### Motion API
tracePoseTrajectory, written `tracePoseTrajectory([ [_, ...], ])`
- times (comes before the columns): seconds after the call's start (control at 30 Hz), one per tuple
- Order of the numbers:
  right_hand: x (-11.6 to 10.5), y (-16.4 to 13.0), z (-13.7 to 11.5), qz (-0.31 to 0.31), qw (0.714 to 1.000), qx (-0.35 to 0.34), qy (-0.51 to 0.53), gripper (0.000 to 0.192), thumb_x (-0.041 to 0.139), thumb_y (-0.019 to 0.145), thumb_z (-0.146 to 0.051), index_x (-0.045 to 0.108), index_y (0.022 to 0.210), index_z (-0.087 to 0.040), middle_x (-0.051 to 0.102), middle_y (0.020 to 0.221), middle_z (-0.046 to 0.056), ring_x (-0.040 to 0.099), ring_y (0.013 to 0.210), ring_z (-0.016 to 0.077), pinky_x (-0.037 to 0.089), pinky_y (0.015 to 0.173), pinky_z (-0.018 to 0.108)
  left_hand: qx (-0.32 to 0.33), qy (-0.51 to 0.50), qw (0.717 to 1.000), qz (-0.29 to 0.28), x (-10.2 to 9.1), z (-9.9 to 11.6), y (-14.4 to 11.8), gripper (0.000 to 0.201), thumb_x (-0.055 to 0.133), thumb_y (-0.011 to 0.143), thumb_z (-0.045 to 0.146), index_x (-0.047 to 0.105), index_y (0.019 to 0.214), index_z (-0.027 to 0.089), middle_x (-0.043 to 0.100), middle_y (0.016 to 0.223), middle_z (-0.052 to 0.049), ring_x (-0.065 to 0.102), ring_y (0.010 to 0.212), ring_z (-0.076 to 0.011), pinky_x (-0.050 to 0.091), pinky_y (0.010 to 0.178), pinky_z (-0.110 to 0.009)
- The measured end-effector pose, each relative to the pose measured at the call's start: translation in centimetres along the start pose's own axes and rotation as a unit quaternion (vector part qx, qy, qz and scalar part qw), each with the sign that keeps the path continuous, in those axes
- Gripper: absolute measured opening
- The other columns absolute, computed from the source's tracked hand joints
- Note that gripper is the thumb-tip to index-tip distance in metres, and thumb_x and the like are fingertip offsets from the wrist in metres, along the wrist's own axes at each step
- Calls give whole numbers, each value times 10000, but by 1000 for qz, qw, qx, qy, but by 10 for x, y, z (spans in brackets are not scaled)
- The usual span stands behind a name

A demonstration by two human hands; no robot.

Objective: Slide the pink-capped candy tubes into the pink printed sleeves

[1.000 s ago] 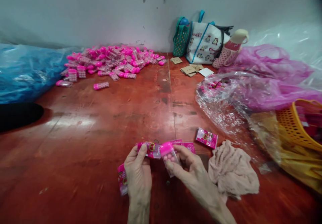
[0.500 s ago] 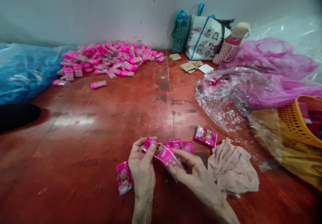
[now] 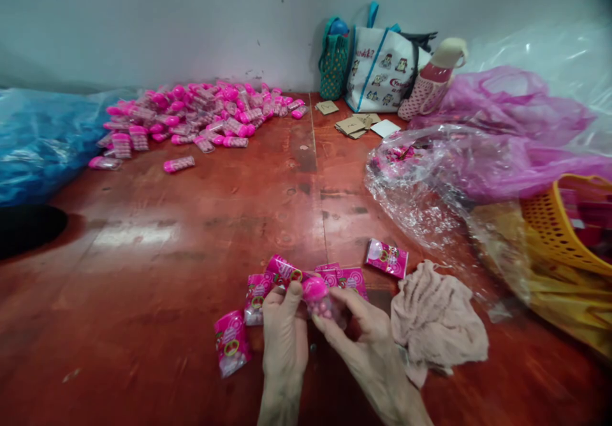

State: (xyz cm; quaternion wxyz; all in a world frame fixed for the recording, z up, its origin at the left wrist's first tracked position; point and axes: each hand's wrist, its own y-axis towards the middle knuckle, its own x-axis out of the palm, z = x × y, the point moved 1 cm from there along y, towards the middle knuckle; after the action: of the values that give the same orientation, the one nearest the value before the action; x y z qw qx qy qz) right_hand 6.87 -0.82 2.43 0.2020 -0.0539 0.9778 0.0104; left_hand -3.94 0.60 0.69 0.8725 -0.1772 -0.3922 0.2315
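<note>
Low over the red table (image 3: 201, 222), the left hand (image 3: 283, 333) was closed with its thumb pinching a pink printed wrapper (image 3: 283, 269), while the right hand (image 3: 366, 340) gripped with curled fingers a small clear container with a pink cap (image 3: 319, 295) full of pink beads, the two things touching between the hands. More pink packets (image 3: 231, 343) lay flat just beside the hands, and a crumpled beige cloth (image 3: 437, 317) sat to their right. A heap of filled pink containers (image 3: 191, 117) lay well apart by the far wall, and an orange basket (image 3: 557, 228) stood at the right edge under clear plastic sheeting (image 3: 421, 183).
</note>
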Motion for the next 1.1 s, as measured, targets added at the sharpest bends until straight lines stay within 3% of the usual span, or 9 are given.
tracePoseTrajectory([
  [0.1, 0, 0, 2, -15, 1000, 11, 12, 249, 572, 806, -238, 609, 1046, -182, 661, 959, 55, 608, 848, 183, 477, 773, 276, -27, -7, 1000, -2, -1, -2, 1, 216, 796, 538, 238, 663, 675, 138, 668, 622, -24, 646, 648, -178, 513, 672, -301],
  [0.33, -1, -1, 5, -50, 995, 49, 74, 284, 553, 835, -283, 594, 1108, -219, 659, 1017, 34, 613, 888, 189, 484, 796, 285, -67, -11, 998, -3, -4, -4, 3, 301, 801, 523, 284, 686, 767, 152, 689, 718, -48, 651, 685, -197, 516, 700, -328],
  [0.47, 0, -3, 6, -6, 998, 14, 60, 277, 570, 826, -257, 596, 1099, -220, 657, 1004, 28, 607, 890, 181, 475, 799, 272, -80, 4, 997, -23, -2, -6, 0, 401, 754, 597, 346, 656, 946, 173, 689, 791, -65, 648, 736, -211, 517, 688, -335],
  [0.63, 5, -6, 8, 23, 998, -54, 29, 299, 544, 841, -203, 565, 1140, -215, 652, 987, 49, 596, 892, 187, 469, 796, 282, -67, -15, 998, -11, -4, -10, -1, 298, 773, 550, 388, 652, 686, 153, 646, 632, -25, 636, 738, -209, 511, 695, -315],
  [0.77, 7, -7, 9, 3, 999, -34, 41, 291, 529, 849, -189, 563, 1137, -213, 643, 995, 51, 588, 911, 188, 462, 813, 281, -52, -9, 999, -3, -6, -10, 0, 338, 807, 499, 351, 676, 736, 149, 673, 731, -36, 622, 693, -175, 507, 703, -303],
  [0.97, 6, -2, 8, -17, 995, -26, 93, 263, 541, 843, -187, 586, 1095, -246, 640, 1010, 14, 581, 928, 161, 440, 835, 238, -100, -19, 994, -42, -4, -9, -1, 381, 798, 499, 394, 689, 763, 142, 678, 749, -48, 561, 549, -111, 509, 665, -288],
  [1.1, 7, -5, 10, -11, 996, -2, 92, 251, 530, 846, -205, 590, 1089, -223, 644, 1001, 31, 592, 909, 169, 454, 820, 248, -59, 23, 998, -31, -4, -10, 0, 264, 803, 517, 306, 694, 708, 160, 671, 646, -24, 552, 495, -107, 501, 595, -268],
])
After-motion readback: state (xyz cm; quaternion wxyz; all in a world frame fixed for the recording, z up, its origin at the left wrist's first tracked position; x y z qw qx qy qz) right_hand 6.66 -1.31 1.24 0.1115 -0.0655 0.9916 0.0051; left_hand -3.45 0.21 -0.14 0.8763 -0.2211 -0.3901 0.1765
